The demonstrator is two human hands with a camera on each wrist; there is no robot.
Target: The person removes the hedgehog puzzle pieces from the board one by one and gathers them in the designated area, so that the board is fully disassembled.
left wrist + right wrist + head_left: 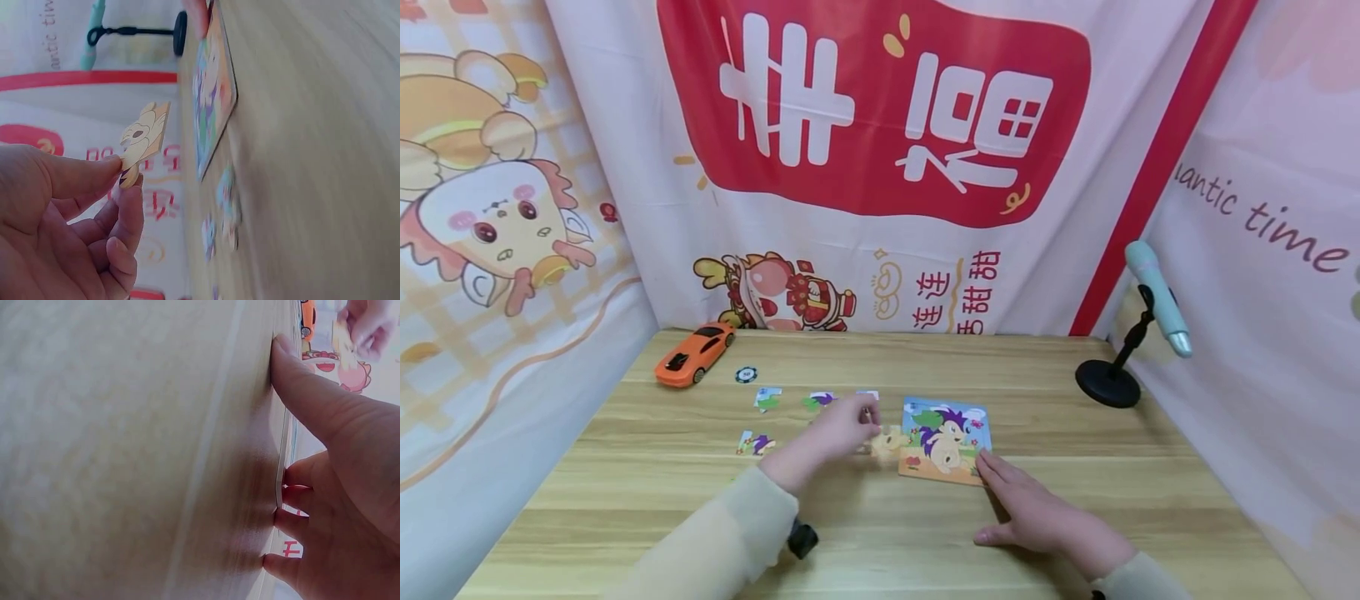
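My left hand [841, 427] pinches a jigsaw puzzle piece [144, 140] between thumb and fingertips, held above the table just left of the puzzle board [951, 417]. Cream and orange in colour, the piece shows part of a cartoon figure; it is blurred in the head view. The board pictures a purple-haired cartoon animal on a blue and green ground. With fingers extended, my right hand [1037, 508] rests on the table, its fingertips touching the board's lower right edge. Loose puzzle pieces lie to the left, among them a green one [767, 399] and a purple one [757, 442].
An orange toy car [695, 356] stands at the table's back left, near a round poker chip [746, 375]. At the back right is a mint microphone [1157, 296] on a black stand [1108, 383]. Printed cloths hang around the wooden table [880, 542].
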